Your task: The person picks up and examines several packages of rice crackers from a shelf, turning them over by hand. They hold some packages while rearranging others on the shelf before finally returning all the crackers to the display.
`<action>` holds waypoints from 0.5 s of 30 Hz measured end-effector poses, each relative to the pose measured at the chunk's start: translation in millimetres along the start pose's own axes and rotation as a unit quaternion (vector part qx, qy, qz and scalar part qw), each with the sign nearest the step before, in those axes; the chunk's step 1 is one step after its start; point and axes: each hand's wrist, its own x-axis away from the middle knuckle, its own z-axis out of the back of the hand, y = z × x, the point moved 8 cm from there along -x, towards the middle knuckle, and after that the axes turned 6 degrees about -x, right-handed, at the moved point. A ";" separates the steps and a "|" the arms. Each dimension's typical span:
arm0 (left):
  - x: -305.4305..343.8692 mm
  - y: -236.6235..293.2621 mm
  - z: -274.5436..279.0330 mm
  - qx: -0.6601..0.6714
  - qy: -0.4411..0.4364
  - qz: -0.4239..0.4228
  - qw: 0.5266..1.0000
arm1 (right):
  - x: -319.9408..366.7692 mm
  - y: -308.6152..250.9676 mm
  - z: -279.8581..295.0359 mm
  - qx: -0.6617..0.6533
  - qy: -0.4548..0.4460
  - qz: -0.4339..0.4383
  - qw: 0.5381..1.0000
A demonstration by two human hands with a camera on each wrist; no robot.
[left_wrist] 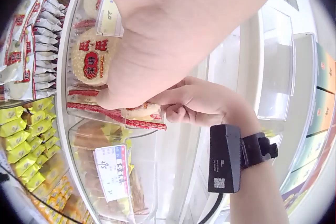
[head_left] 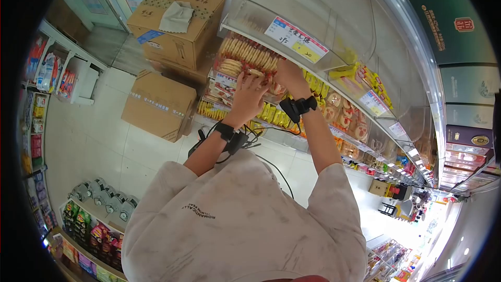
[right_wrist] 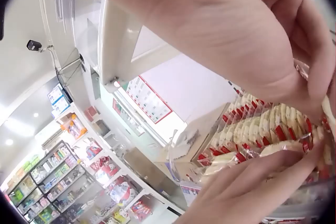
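Note:
A shelf bin holds rows of wrapped rice crackers (head_left: 250,52) in clear and red packaging. My left hand (head_left: 248,99) lies over the front packets with its fingers extended, and its thumb (left_wrist: 113,95) touches a packet edge. Deeper in the bin, under the upper shelf, my right hand (head_left: 292,78) has its fingers bent. Thumb and finger pinch the clear wrapper of a rice cracker packet (right_wrist: 328,112) in the right wrist view. From the left wrist view, a red-edged packet (left_wrist: 142,113) lies between the two hands. Part of the right fingertips is hidden.
Above the bin juts a clear shelf with a price tag (head_left: 297,39). Yellow packets (head_left: 276,115) fill neighbouring bins. Cardboard boxes (head_left: 159,104) stand on the left. Cables (head_left: 276,169) hang from the wrist cameras.

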 end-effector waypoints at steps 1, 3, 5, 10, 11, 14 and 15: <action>0.2 -0.5 -0.5 0.003 -0.002 0.001 1.000 | -0.1 -2.7 -1.9 -0.013 -0.024 -0.008 1.000; 0.4 -1.0 -0.9 0.011 -0.005 0.004 1.000 | -4.5 -5.2 -8.2 -0.027 -0.055 -0.036 0.997; 1.9 -2.2 -3.8 0.014 -0.001 0.002 1.000 | -7.3 -2.1 -22.8 -0.034 -0.071 -0.078 0.994; 3.1 -1.7 -2.8 0.024 -0.004 -0.001 1.000 | -0.3 -5.5 -33.3 -0.128 -0.102 -0.045 0.985; 3.6 -2.4 -2.4 0.027 -0.002 -0.002 1.000 | 0.9 -4.1 -25.1 -0.159 -0.117 -0.037 0.980; 0.9 -4.1 -1.1 0.023 0.007 -0.001 1.000 | 15.8 0.1 0.9 -0.389 -0.164 -0.067 0.904; 2.6 -3.4 -1.9 0.021 0.006 -0.003 1.000 | 24.3 5.2 13.3 -0.384 -0.119 -0.076 0.913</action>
